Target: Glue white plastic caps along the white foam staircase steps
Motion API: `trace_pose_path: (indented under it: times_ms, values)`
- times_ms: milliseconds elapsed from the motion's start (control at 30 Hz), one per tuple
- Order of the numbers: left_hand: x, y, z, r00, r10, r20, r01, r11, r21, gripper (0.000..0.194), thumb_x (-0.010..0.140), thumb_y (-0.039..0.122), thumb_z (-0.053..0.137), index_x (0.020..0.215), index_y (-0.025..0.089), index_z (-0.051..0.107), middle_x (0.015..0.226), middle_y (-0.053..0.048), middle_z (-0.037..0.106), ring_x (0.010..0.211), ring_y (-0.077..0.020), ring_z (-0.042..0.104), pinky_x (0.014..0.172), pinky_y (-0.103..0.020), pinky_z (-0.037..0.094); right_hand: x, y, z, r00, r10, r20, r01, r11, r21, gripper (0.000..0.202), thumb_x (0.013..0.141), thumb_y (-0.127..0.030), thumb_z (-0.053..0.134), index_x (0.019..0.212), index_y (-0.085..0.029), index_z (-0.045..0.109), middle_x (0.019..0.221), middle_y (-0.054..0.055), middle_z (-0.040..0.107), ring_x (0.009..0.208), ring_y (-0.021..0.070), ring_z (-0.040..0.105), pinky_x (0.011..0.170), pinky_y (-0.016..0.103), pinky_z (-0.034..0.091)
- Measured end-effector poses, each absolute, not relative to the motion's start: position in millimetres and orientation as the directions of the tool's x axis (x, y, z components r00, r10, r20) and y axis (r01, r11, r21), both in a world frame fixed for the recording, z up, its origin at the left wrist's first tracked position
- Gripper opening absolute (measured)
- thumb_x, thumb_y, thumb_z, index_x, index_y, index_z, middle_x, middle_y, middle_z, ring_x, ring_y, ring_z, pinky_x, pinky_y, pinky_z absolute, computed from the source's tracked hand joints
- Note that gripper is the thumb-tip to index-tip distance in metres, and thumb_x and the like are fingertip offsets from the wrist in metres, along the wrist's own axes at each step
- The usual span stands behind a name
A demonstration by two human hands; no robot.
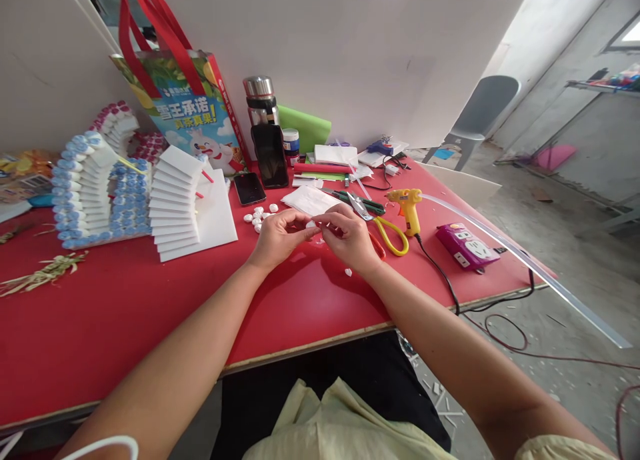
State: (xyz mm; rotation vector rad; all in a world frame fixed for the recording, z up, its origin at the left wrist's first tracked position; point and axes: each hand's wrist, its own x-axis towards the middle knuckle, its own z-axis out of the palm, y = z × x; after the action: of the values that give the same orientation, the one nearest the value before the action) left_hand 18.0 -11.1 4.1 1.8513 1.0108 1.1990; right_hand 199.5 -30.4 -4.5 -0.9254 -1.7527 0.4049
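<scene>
My left hand (284, 237) is closed in a pinch, with a small white piece (311, 225) between thumb and fingertips. Meeting it from the other side, my right hand (347, 237) is also pinched at that piece; the fingers partly hide it. Several small white rounded pieces (258, 215) lie just left of my left hand. Under my right wrist is a tiny white scrap (349, 272). Scissors with yellow handles (393, 237) and red-handled pliers (376, 244) rest beside my right hand. A yellow glue gun (409, 210) stands farther right with a long clear glue stick (525, 267) behind it.
White stepped board models (175, 200), some with blue-and-white rolled pieces (83, 193), stand at the left. Behind are a printed bag (200, 123), a steel flask (260, 100) and two phones (270, 157). A purple power socket (467, 247) sits near the red table's (300, 313) right edge, cords trailing down.
</scene>
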Motion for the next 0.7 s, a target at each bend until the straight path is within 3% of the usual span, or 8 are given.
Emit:
trace_pose_path:
  times_ms: [367,700]
  values:
    - [16.4,-7.6,-2.5,0.257,0.84,0.477,0.342,-0.541,0.768,0.03,0.079,0.046,0.078,0.083,0.017,0.072,0.077,-0.004,0.069,0.07,-0.0165,0.063,0.065,-0.028,0.05,200.0,-27.6,-8.9,-0.137,0.769,0.624,0.417,0.616,-0.668,0.022,0.084,-0.011,0.057,0.092,-0.021,0.075,0.09,0.003,0.063,0.073,0.0147,0.06,0.067,0.028,0.048]
    - [12.9,-7.6,-1.3,0.451,0.702,0.551,0.406,-0.711,0.574,0.023,0.089,0.041,0.069,0.084,0.019,0.069,0.078,-0.002,0.062,0.069,-0.0147,0.057,0.064,-0.028,0.045,202.1,-28.6,-7.3,-0.181,0.816,0.549,0.506,0.556,-0.659,0.018,0.081,-0.011,0.057,0.084,-0.02,0.072,0.091,0.003,0.065,0.07,0.0141,0.058,0.064,0.027,0.044]
